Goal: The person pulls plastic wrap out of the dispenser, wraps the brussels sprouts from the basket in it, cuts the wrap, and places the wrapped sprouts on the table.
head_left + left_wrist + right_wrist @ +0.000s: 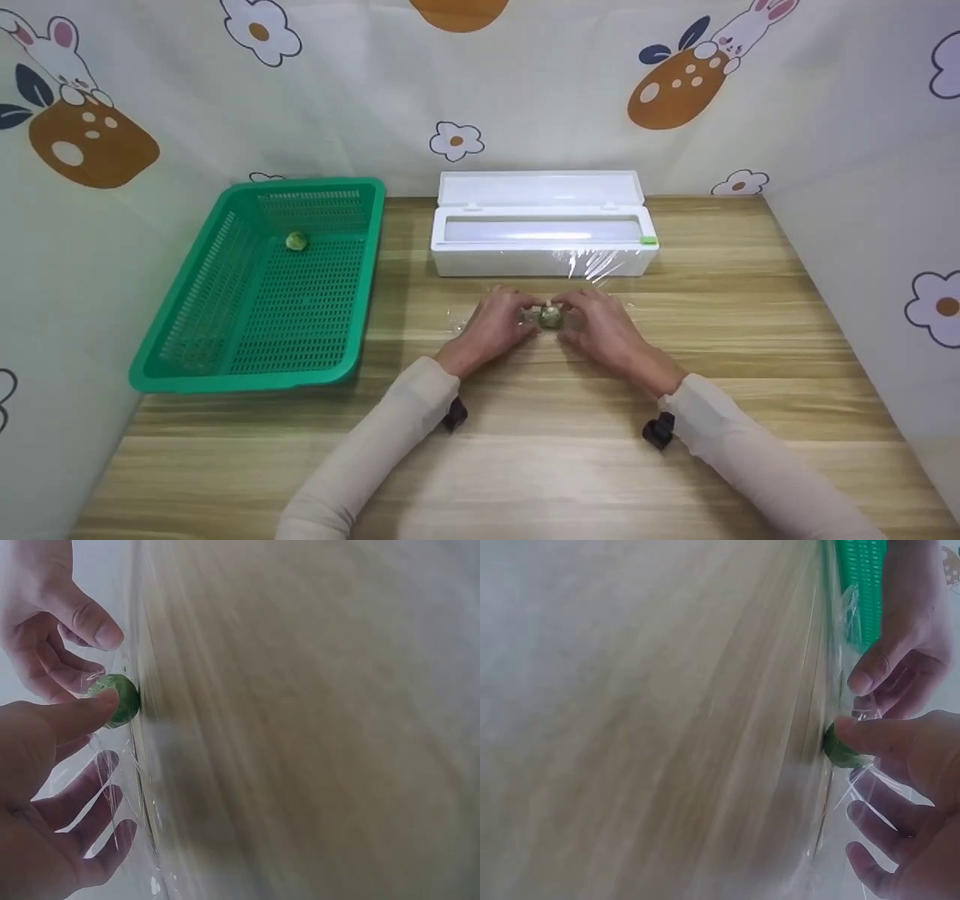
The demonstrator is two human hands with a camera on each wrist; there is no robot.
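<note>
A small green Brussels sprout (551,316) sits on the table between my two hands, with clear cling film (456,321) around it. From the left, my left hand (495,322) holds film beside the sprout with bent fingers and thumb. My right hand (604,326) does the same from the right, its index fingertip close to the sprout's top. In the left wrist view, the left thumb (82,714) overlaps the sprout (124,699), and film stretches across the fingers. The right wrist view shows creased film by the right fingers (870,814); exact contact with the sprout is unclear.
Behind the hands stands a white cling film dispenser (540,262), its lid raised and film coming off its front. At left is a green plastic basket (367,300) with another Brussels sprout (296,241) inside. Printed curtains (360,112) border the wooden table (555,472).
</note>
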